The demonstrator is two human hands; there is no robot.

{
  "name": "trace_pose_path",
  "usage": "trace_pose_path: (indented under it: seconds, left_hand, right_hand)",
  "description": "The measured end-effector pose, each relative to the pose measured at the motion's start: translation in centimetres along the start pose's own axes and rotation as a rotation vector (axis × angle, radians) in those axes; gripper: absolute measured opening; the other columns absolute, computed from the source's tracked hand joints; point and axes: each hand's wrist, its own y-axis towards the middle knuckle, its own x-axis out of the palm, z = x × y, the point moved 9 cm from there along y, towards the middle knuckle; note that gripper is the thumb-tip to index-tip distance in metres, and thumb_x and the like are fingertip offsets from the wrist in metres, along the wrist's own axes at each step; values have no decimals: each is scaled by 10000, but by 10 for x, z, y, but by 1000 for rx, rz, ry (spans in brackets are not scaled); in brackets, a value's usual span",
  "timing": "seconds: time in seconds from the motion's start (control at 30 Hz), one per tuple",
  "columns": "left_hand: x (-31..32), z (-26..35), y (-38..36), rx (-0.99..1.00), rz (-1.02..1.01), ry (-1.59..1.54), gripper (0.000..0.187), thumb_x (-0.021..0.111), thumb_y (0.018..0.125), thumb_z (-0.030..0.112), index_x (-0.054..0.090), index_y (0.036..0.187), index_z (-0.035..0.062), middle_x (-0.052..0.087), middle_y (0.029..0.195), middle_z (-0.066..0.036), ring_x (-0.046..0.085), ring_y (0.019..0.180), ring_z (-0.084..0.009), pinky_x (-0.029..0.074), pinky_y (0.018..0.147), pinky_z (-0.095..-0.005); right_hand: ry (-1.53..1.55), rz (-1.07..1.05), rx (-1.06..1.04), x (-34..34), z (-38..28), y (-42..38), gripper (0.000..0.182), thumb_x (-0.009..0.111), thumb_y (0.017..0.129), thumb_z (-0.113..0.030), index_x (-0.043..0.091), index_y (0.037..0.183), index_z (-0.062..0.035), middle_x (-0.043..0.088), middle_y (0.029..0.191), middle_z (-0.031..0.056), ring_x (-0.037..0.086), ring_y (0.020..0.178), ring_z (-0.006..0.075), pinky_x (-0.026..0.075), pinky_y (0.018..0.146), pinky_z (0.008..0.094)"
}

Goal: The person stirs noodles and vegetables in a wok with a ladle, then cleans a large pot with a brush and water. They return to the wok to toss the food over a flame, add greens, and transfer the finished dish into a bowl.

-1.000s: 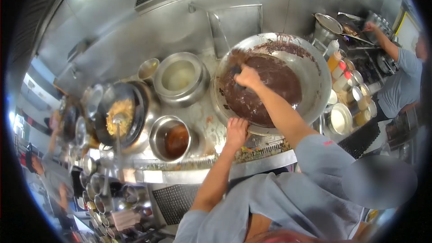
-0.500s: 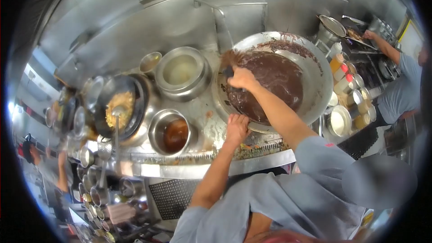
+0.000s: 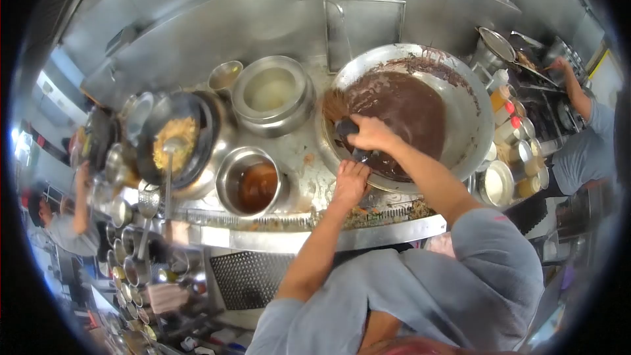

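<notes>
A wide metal wok (image 3: pixel 472 128) holds a thick dark-brown paste (image 3: pixel 401 108), with smears of it on the far wall. My right hand (image 3: pixel 373 134) is closed round the black-wrapped handle of a bristle brush (image 3: pixel 334 104). The brown bristles fan out against the wok's left inner wall. My left hand (image 3: pixel 351 179) grips the near-left rim, fingers curled over the edge; the thumb is hidden.
Left of the wok stand a lidless steel pot (image 3: pixel 250 187) of brown liquid and a wide-rimmed pot (image 3: pixel 273 92). A dark wok (image 3: pixel 148 148) holds yellow food and a ladle (image 3: pixel 172 148). Squeeze bottles (image 3: pixel 503 98) line the right side. A co-worker's arm (image 3: pixel 578 92) reaches in there.
My right hand has brought the brush nearer to me along the wok's left wall. The left hand stays at the rim. The whole view has shifted slightly.
</notes>
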Motion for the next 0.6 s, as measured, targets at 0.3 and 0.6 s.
trace_pose_path:
  seconds: [0.3,0.6]
  left_hand:
    - [1,1,0,6,29,2,369,797,597,132,617,916,79,600,910,-74,556,976,-259,381,995,-413]
    - [1,1,-1,-12,35,8,342,781,615,120,619,915,80,597,896,-71,559,958,-259,381,998,-418]
  right_hand:
    - [-107,104,-143,3,2,-1,574,615,717,-330,636,1179,9,665,1097,273,638,1060,392,508,914,423]
    - [-44,105,-21,2,9,35,552,620,747,-317,623,1187,15,651,1126,280,617,1098,411,494,945,434]
